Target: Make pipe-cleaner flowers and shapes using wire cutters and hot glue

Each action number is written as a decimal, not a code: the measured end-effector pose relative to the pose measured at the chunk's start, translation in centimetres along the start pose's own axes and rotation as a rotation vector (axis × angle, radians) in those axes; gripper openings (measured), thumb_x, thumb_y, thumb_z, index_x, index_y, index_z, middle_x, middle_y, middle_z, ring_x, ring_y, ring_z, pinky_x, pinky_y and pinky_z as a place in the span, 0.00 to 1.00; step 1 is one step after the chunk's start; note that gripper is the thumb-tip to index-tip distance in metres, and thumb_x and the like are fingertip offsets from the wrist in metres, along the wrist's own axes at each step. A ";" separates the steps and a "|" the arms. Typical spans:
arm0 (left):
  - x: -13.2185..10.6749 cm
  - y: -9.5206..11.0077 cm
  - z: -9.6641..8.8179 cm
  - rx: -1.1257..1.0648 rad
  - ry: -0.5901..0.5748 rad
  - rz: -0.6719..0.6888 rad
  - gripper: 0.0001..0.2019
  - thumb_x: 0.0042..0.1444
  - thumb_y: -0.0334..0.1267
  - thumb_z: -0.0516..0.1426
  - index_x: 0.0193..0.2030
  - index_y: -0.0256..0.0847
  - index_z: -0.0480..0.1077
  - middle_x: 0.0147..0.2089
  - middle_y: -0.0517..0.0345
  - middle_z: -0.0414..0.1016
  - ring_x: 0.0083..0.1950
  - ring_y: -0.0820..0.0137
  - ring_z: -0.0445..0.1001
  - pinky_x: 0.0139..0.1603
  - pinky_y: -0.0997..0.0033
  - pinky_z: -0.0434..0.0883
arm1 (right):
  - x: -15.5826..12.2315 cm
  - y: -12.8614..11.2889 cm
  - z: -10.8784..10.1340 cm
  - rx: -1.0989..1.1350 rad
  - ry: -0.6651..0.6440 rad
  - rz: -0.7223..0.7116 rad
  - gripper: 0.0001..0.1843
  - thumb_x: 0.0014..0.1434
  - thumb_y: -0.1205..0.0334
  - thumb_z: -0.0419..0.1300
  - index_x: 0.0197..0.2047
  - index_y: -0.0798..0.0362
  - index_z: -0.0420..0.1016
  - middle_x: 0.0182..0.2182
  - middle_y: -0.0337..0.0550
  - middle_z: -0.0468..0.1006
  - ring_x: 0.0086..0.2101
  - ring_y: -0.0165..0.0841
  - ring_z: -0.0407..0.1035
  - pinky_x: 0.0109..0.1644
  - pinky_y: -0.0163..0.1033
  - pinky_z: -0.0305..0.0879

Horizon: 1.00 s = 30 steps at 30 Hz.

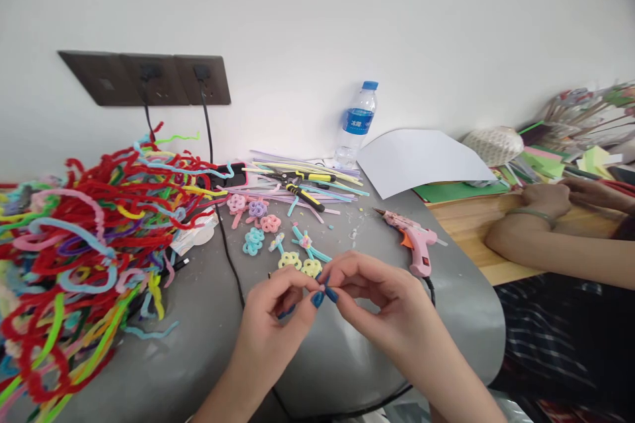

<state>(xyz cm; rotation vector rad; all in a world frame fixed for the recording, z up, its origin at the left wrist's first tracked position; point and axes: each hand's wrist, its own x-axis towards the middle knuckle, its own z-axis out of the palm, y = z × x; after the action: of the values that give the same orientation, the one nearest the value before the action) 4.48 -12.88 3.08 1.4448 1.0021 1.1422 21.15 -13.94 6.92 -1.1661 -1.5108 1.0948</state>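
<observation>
My left hand (pixel 280 307) and my right hand (pixel 380 297) meet over the grey table, thumbs and forefingers pinched together. Between the fingertips is a tiny pinkish piece (pixel 322 288), mostly hidden; it looks like a bit of pipe cleaner. Just beyond my fingers lie yellow pipe cleaner flowers (pixel 290 260) and pieces with light blue stems (pixel 310 248). A turquoise flower (pixel 253 241), a purple flower (pixel 257 209) and pink flowers (pixel 270 223) are farther back on the left.
A tangled heap of pipe cleaners (pixel 84 244) covers the left side. Yellow-black pliers (pixel 305 197) lie on straight pipe cleaners (pixel 342 197). A pink glue gun (pixel 417 241) rests right, near white paper (pixel 421 158) and a water bottle (pixel 358 122). Another person's arm (pixel 560 238) is at right.
</observation>
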 end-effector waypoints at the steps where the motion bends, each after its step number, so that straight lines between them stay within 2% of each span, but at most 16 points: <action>1: 0.2 0.1 -0.2 0.040 -0.017 0.030 0.08 0.60 0.37 0.58 0.31 0.39 0.76 0.23 0.64 0.58 0.26 0.76 0.59 0.27 0.76 0.56 | 0.1 0.0 -0.2 0.001 -0.022 0.012 0.06 0.57 0.71 0.60 0.34 0.51 0.73 0.33 0.39 0.80 0.33 0.29 0.77 0.39 0.29 0.76; 7: 1.2 0.4 -0.8 0.164 -0.078 0.108 0.08 0.61 0.35 0.56 0.32 0.40 0.73 0.24 0.65 0.60 0.25 0.76 0.58 0.26 0.76 0.55 | 0.8 -0.5 -0.8 -0.050 -0.095 0.028 0.07 0.57 0.73 0.58 0.32 0.51 0.73 0.34 0.39 0.79 0.35 0.28 0.76 0.40 0.28 0.75; 12: 1.5 0.4 -0.9 0.171 -0.114 0.081 0.07 0.62 0.34 0.55 0.33 0.41 0.71 0.22 0.67 0.56 0.24 0.77 0.55 0.25 0.76 0.53 | 1.4 -0.2 -0.7 -0.044 -0.087 0.009 0.06 0.58 0.72 0.60 0.33 0.51 0.75 0.34 0.39 0.79 0.35 0.28 0.76 0.41 0.29 0.75; 17: 1.7 0.1 -0.3 -0.044 -0.045 0.000 0.11 0.64 0.42 0.55 0.32 0.40 0.69 0.24 0.65 0.59 0.24 0.76 0.55 0.24 0.77 0.54 | 1.4 0.8 0.0 0.041 0.028 -0.028 0.04 0.61 0.68 0.61 0.37 0.50 0.76 0.32 0.39 0.81 0.34 0.29 0.78 0.40 0.30 0.77; 21: 1.8 -0.2 0.4 -0.178 0.032 -0.034 0.13 0.64 0.45 0.56 0.31 0.40 0.68 0.25 0.65 0.61 0.25 0.76 0.56 0.25 0.77 0.56 | 1.3 1.4 0.9 0.066 0.131 -0.106 0.04 0.59 0.69 0.62 0.36 0.51 0.77 0.33 0.41 0.82 0.33 0.30 0.79 0.39 0.32 0.79; 26: 1.7 -0.2 0.9 -0.084 0.093 -0.024 0.11 0.63 0.43 0.57 0.31 0.40 0.70 0.25 0.63 0.64 0.26 0.75 0.58 0.26 0.77 0.57 | 1.4 1.5 1.7 -0.003 0.221 -0.155 0.05 0.58 0.70 0.62 0.33 0.51 0.77 0.32 0.42 0.82 0.34 0.32 0.79 0.38 0.33 0.80; 30: 1.6 -0.3 0.7 -0.003 0.096 -0.015 0.10 0.63 0.41 0.56 0.32 0.41 0.71 0.25 0.63 0.63 0.27 0.74 0.59 0.26 0.75 0.57 | 1.5 1.5 1.8 -0.030 0.242 -0.153 0.05 0.58 0.70 0.62 0.32 0.52 0.77 0.31 0.42 0.82 0.33 0.33 0.79 0.37 0.33 0.80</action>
<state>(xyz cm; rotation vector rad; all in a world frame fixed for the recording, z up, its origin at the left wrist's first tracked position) 5.53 -11.45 2.94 1.3890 1.0757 1.2111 19.45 -12.47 5.31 -1.1388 -1.4057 0.8008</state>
